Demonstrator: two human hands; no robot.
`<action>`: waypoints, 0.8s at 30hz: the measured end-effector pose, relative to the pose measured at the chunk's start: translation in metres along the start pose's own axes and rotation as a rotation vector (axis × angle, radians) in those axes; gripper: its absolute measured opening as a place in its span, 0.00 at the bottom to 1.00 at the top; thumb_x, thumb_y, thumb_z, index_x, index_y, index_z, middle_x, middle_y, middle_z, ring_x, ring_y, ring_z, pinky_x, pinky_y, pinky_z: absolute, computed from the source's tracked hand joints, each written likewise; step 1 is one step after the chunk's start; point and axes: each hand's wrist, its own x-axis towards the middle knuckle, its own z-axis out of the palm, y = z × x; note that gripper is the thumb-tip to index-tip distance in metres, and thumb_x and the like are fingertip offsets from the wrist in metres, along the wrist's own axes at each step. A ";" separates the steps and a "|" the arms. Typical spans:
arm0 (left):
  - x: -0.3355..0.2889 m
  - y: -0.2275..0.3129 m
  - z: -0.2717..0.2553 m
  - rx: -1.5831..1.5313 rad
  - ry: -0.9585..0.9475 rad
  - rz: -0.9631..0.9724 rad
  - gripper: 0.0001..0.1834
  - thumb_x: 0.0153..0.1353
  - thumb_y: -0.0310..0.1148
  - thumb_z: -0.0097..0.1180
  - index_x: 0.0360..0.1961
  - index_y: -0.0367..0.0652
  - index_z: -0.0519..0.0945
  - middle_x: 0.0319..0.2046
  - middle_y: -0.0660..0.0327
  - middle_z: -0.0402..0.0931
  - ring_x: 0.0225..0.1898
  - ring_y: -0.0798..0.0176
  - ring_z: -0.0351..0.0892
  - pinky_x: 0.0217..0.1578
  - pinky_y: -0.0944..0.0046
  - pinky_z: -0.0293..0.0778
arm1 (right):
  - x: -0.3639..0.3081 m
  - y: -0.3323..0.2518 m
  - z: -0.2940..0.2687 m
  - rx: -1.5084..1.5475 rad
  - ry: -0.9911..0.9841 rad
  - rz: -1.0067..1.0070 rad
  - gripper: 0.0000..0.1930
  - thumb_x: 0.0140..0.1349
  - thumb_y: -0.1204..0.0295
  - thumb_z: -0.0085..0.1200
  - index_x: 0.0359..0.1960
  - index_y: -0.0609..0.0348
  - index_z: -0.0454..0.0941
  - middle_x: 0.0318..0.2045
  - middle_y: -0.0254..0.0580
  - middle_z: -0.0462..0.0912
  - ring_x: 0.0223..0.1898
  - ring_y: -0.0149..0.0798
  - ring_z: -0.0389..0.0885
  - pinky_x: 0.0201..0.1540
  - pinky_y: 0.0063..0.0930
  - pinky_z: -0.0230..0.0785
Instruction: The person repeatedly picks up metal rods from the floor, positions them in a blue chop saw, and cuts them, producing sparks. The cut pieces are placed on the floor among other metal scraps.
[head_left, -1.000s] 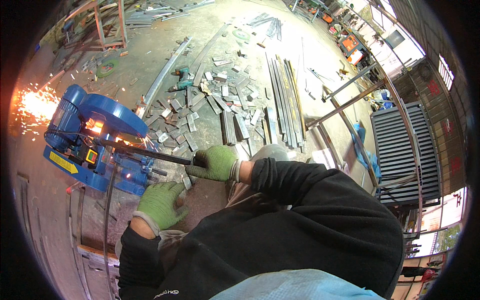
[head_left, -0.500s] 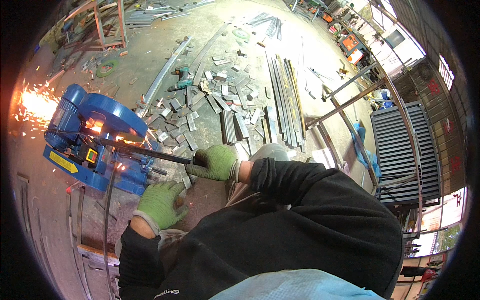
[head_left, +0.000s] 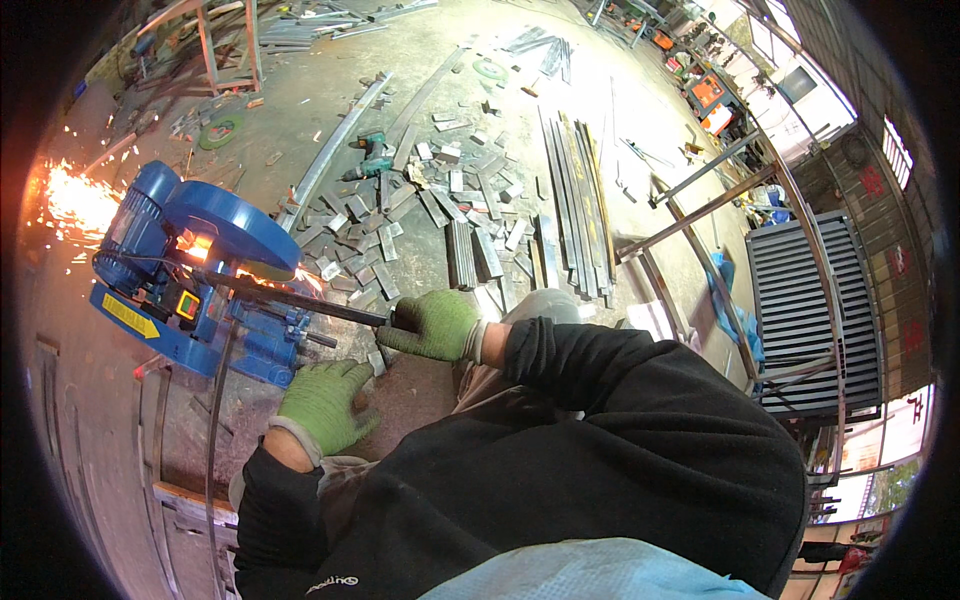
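A blue cut-off saw (head_left: 230, 228) stands on the floor at the left, its motor (head_left: 135, 235) on the far left side. Bright sparks (head_left: 80, 205) spray leftward from it, and an orange glow shows under the disc guard. My right hand (head_left: 440, 325), in a green-coated glove, is closed round the end of the saw's long dark lever handle (head_left: 330, 304). In a matching glove, my left hand (head_left: 328, 405) lies over my left knee beside the saw's clamp crank (head_left: 320, 340), fingers stretched forward, holding nothing visible. The metal being cut is mostly hidden by the saw.
Short metal offcuts (head_left: 385, 240) are strewn beyond the saw, with a teal power drill (head_left: 370, 160) among them. Long steel bars (head_left: 575, 210) lie ahead of me. A welded metal frame (head_left: 700, 215) and a slatted dark panel (head_left: 815, 310) stand at the right.
The view has shifted slightly, and the spark spray differs a little in shape. My right hand stays on the lever handle and my left hand stays on the knee.
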 end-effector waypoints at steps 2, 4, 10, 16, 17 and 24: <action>0.000 0.001 0.000 0.006 -0.005 -0.003 0.32 0.69 0.53 0.78 0.67 0.45 0.89 0.61 0.50 0.90 0.66 0.38 0.88 0.70 0.37 0.80 | 0.000 0.000 0.000 -0.008 -0.004 0.012 0.39 0.83 0.27 0.59 0.51 0.56 0.94 0.39 0.62 0.96 0.45 0.71 0.97 0.49 0.62 0.87; 0.000 0.002 -0.001 0.025 -0.022 -0.014 0.31 0.69 0.53 0.78 0.64 0.45 0.89 0.59 0.50 0.89 0.64 0.38 0.88 0.68 0.37 0.80 | -0.001 0.001 0.001 -0.010 0.000 0.013 0.39 0.83 0.27 0.60 0.51 0.57 0.94 0.39 0.62 0.96 0.45 0.71 0.97 0.49 0.62 0.87; 0.000 0.004 -0.004 0.024 -0.029 -0.012 0.30 0.69 0.52 0.78 0.64 0.45 0.89 0.58 0.51 0.89 0.62 0.38 0.89 0.67 0.37 0.81 | -0.001 0.001 0.004 -0.012 0.010 0.005 0.39 0.82 0.28 0.61 0.52 0.57 0.94 0.38 0.62 0.95 0.45 0.71 0.97 0.49 0.62 0.87; 0.000 0.000 -0.001 0.055 -0.013 0.013 0.33 0.70 0.52 0.78 0.69 0.44 0.88 0.60 0.49 0.89 0.64 0.38 0.89 0.68 0.37 0.81 | -0.001 0.000 0.000 -0.004 -0.027 0.027 0.39 0.83 0.26 0.59 0.53 0.56 0.94 0.38 0.61 0.96 0.45 0.70 0.97 0.49 0.61 0.88; 0.000 -0.001 -0.001 0.038 -0.005 0.016 0.33 0.70 0.52 0.78 0.69 0.44 0.88 0.60 0.49 0.89 0.64 0.38 0.89 0.68 0.37 0.81 | -0.001 -0.001 0.000 -0.010 -0.026 0.027 0.40 0.83 0.26 0.58 0.53 0.56 0.94 0.39 0.60 0.96 0.45 0.70 0.98 0.49 0.61 0.88; 0.000 0.000 -0.002 0.016 -0.031 -0.005 0.33 0.69 0.53 0.79 0.67 0.44 0.89 0.58 0.50 0.90 0.63 0.38 0.89 0.67 0.36 0.81 | -0.002 -0.001 0.000 -0.010 -0.019 0.023 0.39 0.83 0.26 0.58 0.53 0.55 0.95 0.39 0.60 0.96 0.44 0.69 0.98 0.48 0.60 0.87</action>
